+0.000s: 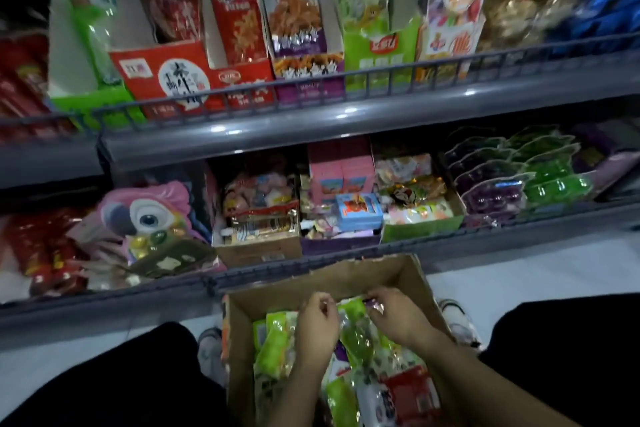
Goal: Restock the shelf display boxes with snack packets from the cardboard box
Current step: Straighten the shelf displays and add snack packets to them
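An open cardboard box [349,276] stands on the floor between my knees, full of green, white and red snack packets. Both hands reach into it. My left hand [317,321] and my right hand [394,315] each pinch a side of a green packet [356,326] near the box's far end. Display boxes line the lower shelf just beyond: a brown one [258,250], a purple one [339,243] and a green one [422,227]. More display boxes stand on the upper shelf, among them a red one [166,76] and a green one [379,59].
A grey wire rail [311,80] fronts the upper shelf and another rail [263,274] fronts the lower one, close to the box. A pink parrot-shaped pack [145,215] lies at lower left. Jelly cup packs [512,177] fill the right. White floor lies either side.
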{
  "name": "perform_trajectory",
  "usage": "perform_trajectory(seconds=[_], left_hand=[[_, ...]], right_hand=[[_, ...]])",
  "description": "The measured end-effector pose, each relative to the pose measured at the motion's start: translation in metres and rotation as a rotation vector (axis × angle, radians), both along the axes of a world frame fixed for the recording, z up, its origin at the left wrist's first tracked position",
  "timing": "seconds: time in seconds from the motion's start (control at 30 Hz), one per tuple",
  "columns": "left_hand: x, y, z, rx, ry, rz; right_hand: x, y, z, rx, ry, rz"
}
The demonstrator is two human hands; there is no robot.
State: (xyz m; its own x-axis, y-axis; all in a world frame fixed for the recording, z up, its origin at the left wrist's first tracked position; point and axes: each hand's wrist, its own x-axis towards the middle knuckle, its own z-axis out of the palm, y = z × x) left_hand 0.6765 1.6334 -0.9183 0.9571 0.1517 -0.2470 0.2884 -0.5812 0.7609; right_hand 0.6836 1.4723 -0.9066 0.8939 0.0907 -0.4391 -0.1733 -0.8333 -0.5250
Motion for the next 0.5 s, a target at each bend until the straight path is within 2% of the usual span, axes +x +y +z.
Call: perform_trajectory(seconds=[0.13, 0.33, 0.4, 0.5], left_hand=[[-0.011, -0.002, -0.037, 0.064, 0.108, -0.057], [-0.017, 0.003, -0.08, 0.122, 0.286, -0.113], [-0.019, 0.006, -0.094, 0.133, 0.34, -0.079], [-0.027, 0.014, -0.116, 0.132, 0.391, 0.085]], right_hand=[[-0.011, -0.003, -0.035, -0.051, 0.102, 0.011], [-0.03, -0.001, -0.081, 0.017, 0.315, -0.048], [-0.038, 0.0, -0.099, 0.089, 0.376, -0.089], [-0.047, 0.006, -0.112, 0.151, 0.461, -0.122]])
